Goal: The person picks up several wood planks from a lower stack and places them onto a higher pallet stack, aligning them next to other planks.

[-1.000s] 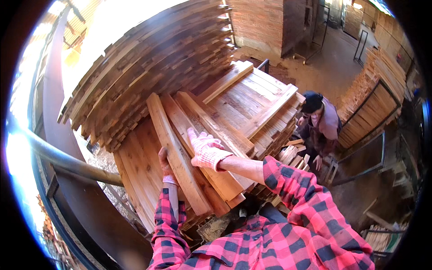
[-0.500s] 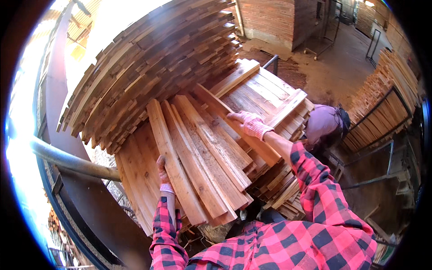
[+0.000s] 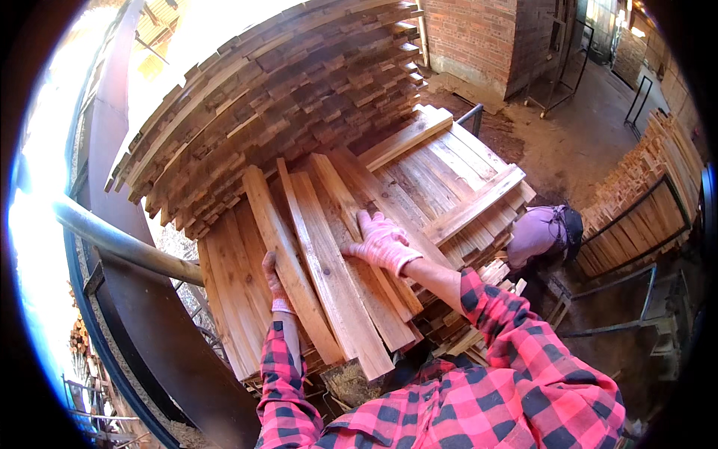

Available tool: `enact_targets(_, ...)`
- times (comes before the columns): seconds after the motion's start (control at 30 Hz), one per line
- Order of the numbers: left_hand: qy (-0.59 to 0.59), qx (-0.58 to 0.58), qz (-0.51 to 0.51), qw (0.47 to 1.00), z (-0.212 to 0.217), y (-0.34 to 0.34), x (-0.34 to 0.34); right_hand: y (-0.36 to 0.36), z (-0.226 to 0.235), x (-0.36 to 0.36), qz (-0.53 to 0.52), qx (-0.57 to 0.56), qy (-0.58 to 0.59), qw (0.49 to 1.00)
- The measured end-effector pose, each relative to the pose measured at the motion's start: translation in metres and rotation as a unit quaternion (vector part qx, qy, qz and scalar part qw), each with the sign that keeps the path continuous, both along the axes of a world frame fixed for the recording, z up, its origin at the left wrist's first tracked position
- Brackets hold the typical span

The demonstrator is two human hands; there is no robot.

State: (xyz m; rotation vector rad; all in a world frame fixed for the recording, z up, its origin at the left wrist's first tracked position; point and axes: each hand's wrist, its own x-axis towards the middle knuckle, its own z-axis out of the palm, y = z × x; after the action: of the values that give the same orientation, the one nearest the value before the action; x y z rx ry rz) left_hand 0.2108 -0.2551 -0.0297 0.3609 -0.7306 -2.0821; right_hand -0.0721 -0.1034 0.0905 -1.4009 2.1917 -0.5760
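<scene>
Item: loose sawn boards, fanned lengthwise across a lower timber pile (image 3: 234, 284), near ends toward the wearer.
Left hand (image 3: 277, 283): in a pale pinkish glove, at the outer edge of the leftmost loose board (image 3: 288, 262); fingers close together along that edge; whether they pinch it, cannot tell.
Right hand (image 3: 385, 243): in a matching glove, laid over the boards right of the long pale board (image 3: 340, 280); fingers spread, thumb apart from the rest, touching wood; any pinch on an edge, cannot tell.
Long pale board: between the 2 hands, tilted across its neighbours, its near end jutting beyond theirs.
Sleeves (image 3: 516, 318): red and black check.
Adjoining, right: a flat layer of boards (image 3: 419, 176) with 2 crosswise slats (image 3: 475, 203) on top.
Behind: 1 tall timber stack (image 3: 269, 112), ends staggered.
Left: 1 metal pipe (image 3: 127, 243), running to the pile.
Right: 1 co-worker (image 3: 535, 236), purple top, dark headwear, bent low; farther out, 1 timber stack with a dark metal frame (image 3: 669, 187).
Far: brick wall (image 3: 475, 37).
</scene>
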Motion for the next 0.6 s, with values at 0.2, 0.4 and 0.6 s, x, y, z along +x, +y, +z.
enact_targets(0.2, -0.031, -0.063, 0.026, 0.997, -0.005, -0.001, -0.040, 0.005, -0.040, -0.085, 0.038, -0.219, -0.357, 0.907)
enact_targets(0.4, 0.026, 0.032, -0.054, 0.998, -0.024, -0.014, 0.003, 0.018, 0.010, -0.091, -0.022, -0.022, 0.091, 0.995)
enact_targets(0.6, -0.085, -0.094, 0.065, 0.990, 0.000, -0.013, 0.003, -0.028, -0.034, -0.081, 0.056, -0.071, 0.123, 0.988)
